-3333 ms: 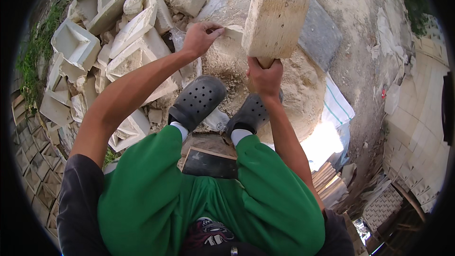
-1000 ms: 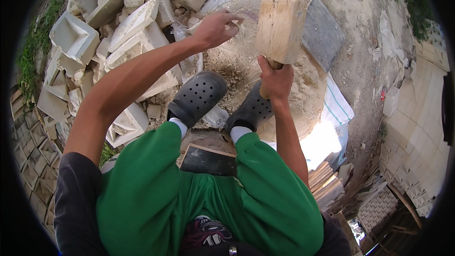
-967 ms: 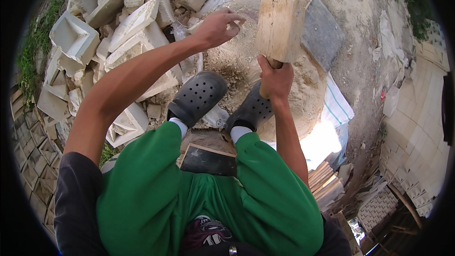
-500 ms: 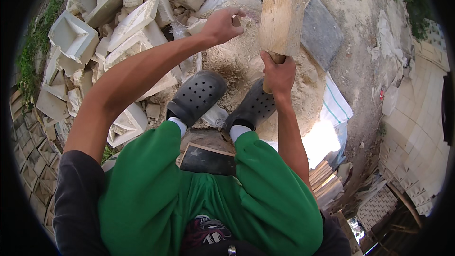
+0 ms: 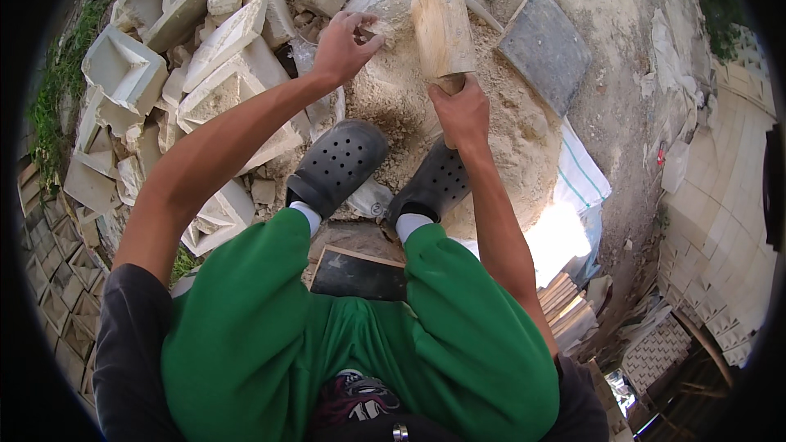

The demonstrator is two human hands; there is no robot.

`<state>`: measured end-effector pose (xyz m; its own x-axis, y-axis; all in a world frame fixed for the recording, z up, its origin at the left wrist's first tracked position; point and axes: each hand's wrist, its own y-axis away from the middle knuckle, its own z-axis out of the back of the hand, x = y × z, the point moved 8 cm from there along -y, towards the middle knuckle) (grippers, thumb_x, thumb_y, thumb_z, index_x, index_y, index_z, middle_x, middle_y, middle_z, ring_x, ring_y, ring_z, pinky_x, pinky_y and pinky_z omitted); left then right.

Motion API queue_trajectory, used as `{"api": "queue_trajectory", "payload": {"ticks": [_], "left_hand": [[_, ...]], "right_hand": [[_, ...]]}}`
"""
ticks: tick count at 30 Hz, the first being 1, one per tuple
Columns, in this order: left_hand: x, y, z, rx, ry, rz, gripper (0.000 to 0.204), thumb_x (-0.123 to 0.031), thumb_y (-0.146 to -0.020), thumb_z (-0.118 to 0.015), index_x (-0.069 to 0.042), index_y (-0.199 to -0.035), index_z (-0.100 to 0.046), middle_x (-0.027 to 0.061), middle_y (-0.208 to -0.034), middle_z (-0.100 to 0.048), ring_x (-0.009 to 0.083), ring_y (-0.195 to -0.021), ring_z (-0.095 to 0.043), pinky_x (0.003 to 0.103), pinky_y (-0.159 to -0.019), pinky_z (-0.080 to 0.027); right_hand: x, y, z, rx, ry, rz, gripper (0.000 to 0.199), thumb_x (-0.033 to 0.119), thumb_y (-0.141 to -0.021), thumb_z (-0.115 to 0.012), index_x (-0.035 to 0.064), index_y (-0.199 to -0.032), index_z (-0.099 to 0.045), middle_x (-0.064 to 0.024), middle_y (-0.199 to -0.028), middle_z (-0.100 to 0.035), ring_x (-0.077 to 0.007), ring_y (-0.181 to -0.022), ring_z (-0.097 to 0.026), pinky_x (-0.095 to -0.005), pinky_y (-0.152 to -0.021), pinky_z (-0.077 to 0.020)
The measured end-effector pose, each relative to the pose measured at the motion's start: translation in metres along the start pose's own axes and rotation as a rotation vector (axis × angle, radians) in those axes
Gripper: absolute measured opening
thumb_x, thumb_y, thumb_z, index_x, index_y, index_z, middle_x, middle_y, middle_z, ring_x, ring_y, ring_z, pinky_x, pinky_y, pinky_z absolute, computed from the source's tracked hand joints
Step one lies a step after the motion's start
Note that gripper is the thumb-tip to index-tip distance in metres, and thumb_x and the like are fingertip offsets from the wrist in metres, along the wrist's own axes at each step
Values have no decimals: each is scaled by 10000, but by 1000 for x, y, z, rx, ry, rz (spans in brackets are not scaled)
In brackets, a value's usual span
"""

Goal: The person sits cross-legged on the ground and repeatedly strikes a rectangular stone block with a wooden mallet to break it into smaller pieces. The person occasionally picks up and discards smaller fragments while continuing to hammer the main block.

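My right hand [image 5: 463,115] is wrapped around the short handle of a wooden mallet [image 5: 443,29]. Its thick pale block head points away from me, above a heap of cream-coloured powder and crumbs [image 5: 512,139]. Over the heap's left side, my left hand [image 5: 342,49] has its fingers curled toward the thumb. A small pale bit may be between those fingertips, but I cannot make it out. To the right of the mallet a grey square slab [image 5: 546,49] lies tilted at the heap's edge.
Broken whitish moulded blocks [image 5: 237,74] are piled at the left. Under the heap spreads a white woven sack [image 5: 580,170] with green stripes. My feet in dark clogs [image 5: 340,165] stand at the heap's near edge. Pale patterned tiles [image 5: 720,205] line the far right.
Both hands have shifted left, the left one also drawing slightly nearer to me. The mallet has moved left with my right hand and its head now leans left, uncovering more of the grey slab.
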<state>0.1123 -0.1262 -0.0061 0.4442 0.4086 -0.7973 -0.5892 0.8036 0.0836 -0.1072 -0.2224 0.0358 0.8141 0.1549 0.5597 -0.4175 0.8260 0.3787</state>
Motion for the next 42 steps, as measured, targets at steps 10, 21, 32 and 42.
{"api": "queue_trajectory", "payload": {"ticks": [10, 21, 32, 42], "left_hand": [[0, 3, -7, 183, 28, -84, 455, -226, -830, -733, 4, -1197, -593, 185, -1033, -683, 269, -898, -680, 359, -807, -527], [-14, 12, -2, 144, -156, -209, 346, -237, -864, -670, -11, -1126, -657, 194, -1027, -688, 349, -950, -661, 409, -849, -511], [-29, 8, -16, 108, -57, -258, 285, -212, -872, -682, -35, -1095, -662, 141, -1030, -679, 277, -908, -676, 373, -784, -526], [-27, 5, -15, 108, -34, -239, 195, -162, -865, -701, -40, -1018, -700, 104, -1039, -683, 261, -869, -680, 349, -758, -537]], "right_hand": [[-4, 14, -8, -113, -105, 132, 543, 313, -801, -724, -55, -1166, -564, -273, -988, -682, -453, -952, -654, -466, -823, -529], [-37, 9, -42, 192, -507, -2, 465, 275, -789, -770, -19, -1089, -571, -108, -830, -647, -202, -702, -652, -339, -631, -539], [4, 13, -4, 161, -475, -152, 379, 259, -793, -772, -41, -969, -621, -88, -734, -659, -147, -518, -624, -291, -499, -493], [-19, 25, -37, 147, -417, -65, 280, 235, -786, -723, -15, -890, -653, -71, -695, -671, -147, -518, -628, -301, -502, -483]]}}
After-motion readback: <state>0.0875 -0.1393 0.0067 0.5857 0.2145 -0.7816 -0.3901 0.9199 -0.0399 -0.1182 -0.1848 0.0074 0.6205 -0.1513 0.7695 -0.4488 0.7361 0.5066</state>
